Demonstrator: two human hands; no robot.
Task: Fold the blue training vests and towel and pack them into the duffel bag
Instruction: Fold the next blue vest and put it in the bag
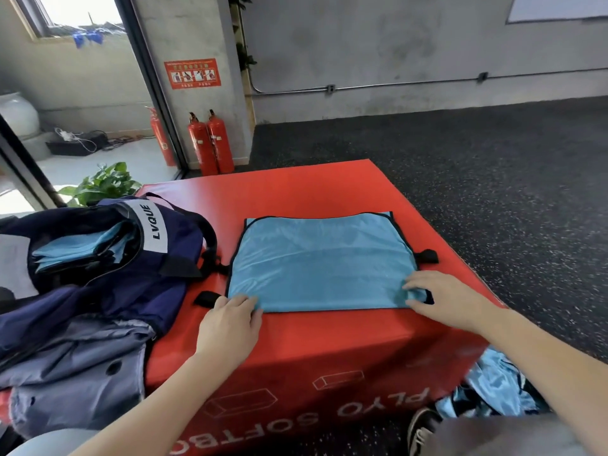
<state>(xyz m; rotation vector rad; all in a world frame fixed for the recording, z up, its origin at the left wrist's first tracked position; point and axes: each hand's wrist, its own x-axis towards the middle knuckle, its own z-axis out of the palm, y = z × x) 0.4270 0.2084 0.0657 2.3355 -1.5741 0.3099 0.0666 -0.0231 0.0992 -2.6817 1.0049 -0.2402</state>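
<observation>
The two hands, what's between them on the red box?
In the head view, the blue vest's near edge runs between the left hand and right hand, lying flat on the red box.

Daylit, soft (wide-angle edges bend).

Left hand (230,319) and right hand (441,296) palm-down, forearms extended forward.

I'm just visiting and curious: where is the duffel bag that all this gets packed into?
The navy duffel bag lies open on the left of the head view, at the left edge of the red soft box, beside the blue vest under both hands.
</observation>
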